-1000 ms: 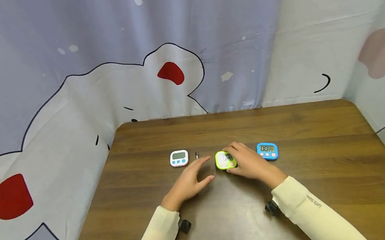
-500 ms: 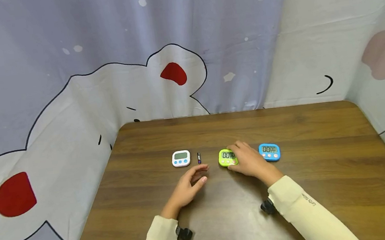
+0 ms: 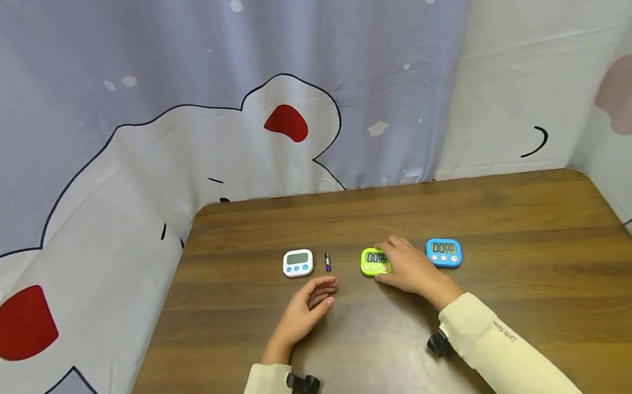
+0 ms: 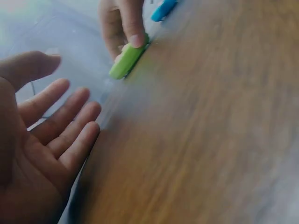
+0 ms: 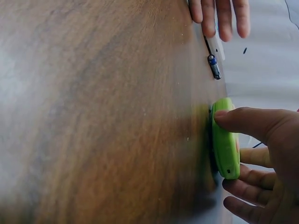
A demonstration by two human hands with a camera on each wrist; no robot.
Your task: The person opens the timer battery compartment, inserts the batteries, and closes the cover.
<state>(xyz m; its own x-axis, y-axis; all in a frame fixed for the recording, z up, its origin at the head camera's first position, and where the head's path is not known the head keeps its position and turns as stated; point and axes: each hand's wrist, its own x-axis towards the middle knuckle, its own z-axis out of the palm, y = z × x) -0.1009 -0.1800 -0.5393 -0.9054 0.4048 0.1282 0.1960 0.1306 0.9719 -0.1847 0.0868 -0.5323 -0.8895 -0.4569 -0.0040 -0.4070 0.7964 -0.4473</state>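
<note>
My right hand (image 3: 410, 268) grips a green digital timer (image 3: 371, 263) by its right side, thumb on the near edge and fingers at the far edge. The timer lies on the wooden table, its display showing zeros. In the right wrist view the thumb presses the side of the green timer (image 5: 225, 140). My left hand (image 3: 302, 312) holds nothing; its fingers are loosely bent, palm turned inward, in front of a small dark pen-like stick (image 3: 327, 263). Left of that stick lies a white timer (image 3: 297, 258) with blue buttons and a blank display.
A blue timer (image 3: 443, 248) lies just right of my right hand, its display lit with zeros. The wooden table (image 3: 510, 211) ends at a patterned curtain (image 3: 383, 68) behind and at both sides. A small black camera sits at each wrist.
My left hand has drawn back from beside the green timer toward me, uncovering the dark stick. The right hand stays on the green timer, whose display shows more fully. The view has shifted slightly.
</note>
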